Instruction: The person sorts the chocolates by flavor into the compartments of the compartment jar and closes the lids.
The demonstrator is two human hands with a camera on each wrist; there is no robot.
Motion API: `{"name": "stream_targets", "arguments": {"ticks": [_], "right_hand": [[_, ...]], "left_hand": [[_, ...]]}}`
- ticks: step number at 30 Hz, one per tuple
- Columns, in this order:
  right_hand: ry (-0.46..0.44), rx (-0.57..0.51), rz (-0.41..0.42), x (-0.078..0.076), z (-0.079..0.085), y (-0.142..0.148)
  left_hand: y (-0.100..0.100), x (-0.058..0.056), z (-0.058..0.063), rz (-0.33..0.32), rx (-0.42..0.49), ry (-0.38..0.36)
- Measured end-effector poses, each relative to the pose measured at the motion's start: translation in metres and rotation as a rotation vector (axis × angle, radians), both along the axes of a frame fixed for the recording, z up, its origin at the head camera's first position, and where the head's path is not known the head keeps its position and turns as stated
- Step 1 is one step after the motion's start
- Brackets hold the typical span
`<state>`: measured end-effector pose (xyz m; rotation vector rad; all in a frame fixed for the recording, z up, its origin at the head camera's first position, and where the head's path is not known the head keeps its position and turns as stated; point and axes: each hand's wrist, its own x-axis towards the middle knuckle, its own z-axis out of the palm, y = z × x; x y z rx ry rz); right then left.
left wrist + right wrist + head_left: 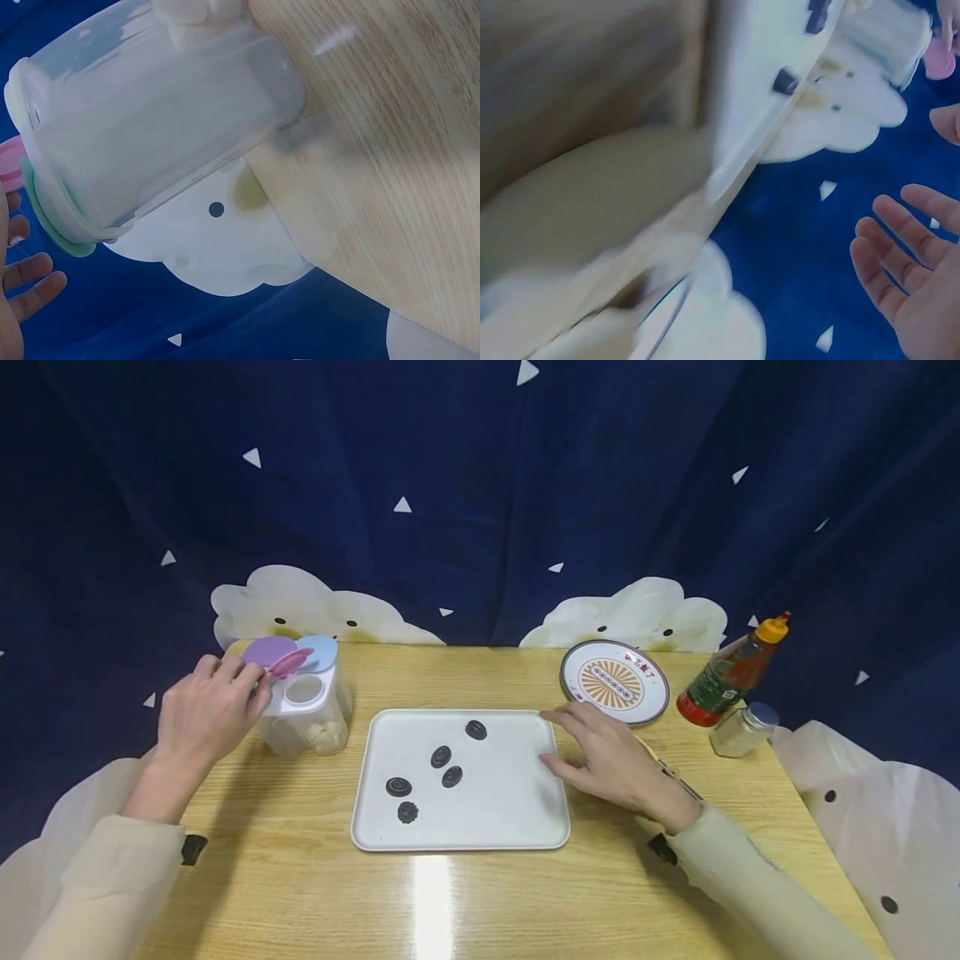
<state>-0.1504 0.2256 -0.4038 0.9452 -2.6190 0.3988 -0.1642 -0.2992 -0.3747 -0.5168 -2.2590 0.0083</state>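
My left hand [206,706] is at a clear multi-compartment container [285,735] at the table's left. Its thumb and fingertips pinch the edge of a raised pink lid [291,663], beside a round opening. The purple lid [270,650] and the blue lid [318,652] lie closed; a green lid [49,214] shows in the left wrist view. Whitish chunks [326,737] lie inside the container. My right hand [603,752] hovers at the right edge of a white tray [502,814], fingers spread, holding nothing. Several dark, chocolate-like pieces [399,787] lie on the tray.
Behind my right hand lies a patterned plate [652,693]. A red sauce bottle [723,681] with a yellow cap and a small jar [738,733] stand at the right. A thin utensil [678,779] lies partly under my right forearm. A blue curtain [480,460] hangs behind the table.
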Motion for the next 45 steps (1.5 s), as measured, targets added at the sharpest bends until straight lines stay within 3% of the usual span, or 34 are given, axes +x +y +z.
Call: {"name": "stream_targets", "arguments": {"ticks": [7, 13, 20, 27, 34, 45], "right_hand": [[0.028, -0.089, 0.156, -0.029, 0.011, -0.068], [0.022, -0.143, 0.225, -0.049, 0.022, -0.119], [-0.132, -0.174, 0.305, -0.065, 0.038, -0.176], [-0.215, -0.106, 0.318, -0.074, 0.05, -0.229], [-0.179, -0.077, 0.287, -0.081, 0.058, -0.268], [-0.168, -0.073, 0.292, -0.091, 0.057, -0.291]], "left_hand": [[0.001, 0.002, 0.001, 0.012, -0.004, -0.019], [0.001, 0.002, 0.0, 0.007, -0.005, -0.015], [0.0, 0.004, -0.001, 0.011, -0.007, -0.022], [-0.001, 0.004, -0.002, 0.008, -0.004, -0.009], [-0.002, 0.001, -0.006, -0.027, 0.01, 0.042], [0.005, 0.001, -0.012, -0.078, 0.021, 0.07]]}}
